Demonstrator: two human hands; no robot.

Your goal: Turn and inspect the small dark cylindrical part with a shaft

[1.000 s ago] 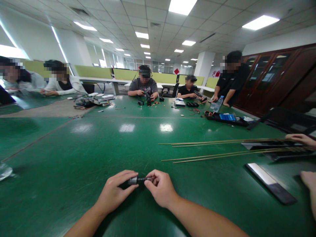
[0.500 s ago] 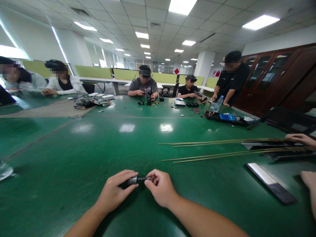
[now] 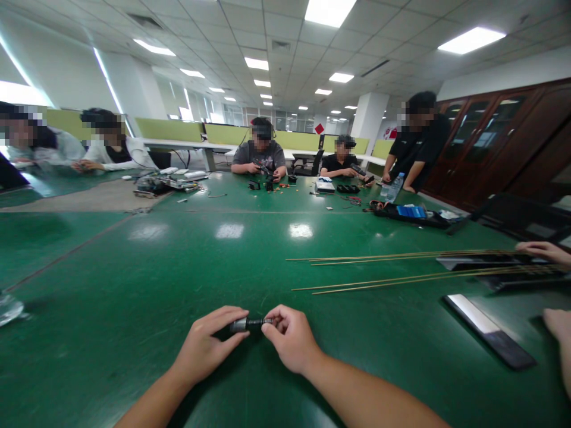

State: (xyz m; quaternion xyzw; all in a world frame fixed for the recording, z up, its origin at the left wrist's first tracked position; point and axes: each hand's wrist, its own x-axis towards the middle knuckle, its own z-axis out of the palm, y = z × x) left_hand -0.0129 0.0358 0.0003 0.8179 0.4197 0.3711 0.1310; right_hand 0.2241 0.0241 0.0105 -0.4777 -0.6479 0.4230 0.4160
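Low in the middle of the view, both my hands meet over the green table (image 3: 134, 285). My left hand (image 3: 205, 348) is closed round the thicker, silvery end of a small dark cylindrical part (image 3: 248, 324). My right hand (image 3: 289, 337) pinches the thinner black end of the same part between thumb and fingers. The part lies level, just above the table top.
Several thin brass rods (image 3: 392, 270) lie across the table to the right. A dark flat phone-like slab (image 3: 488, 330) lies near another person's hands (image 3: 546, 252) at the right edge. Several people sit or stand at the far side among small parts, a water bottle (image 3: 394, 188) and a black case (image 3: 413, 214).
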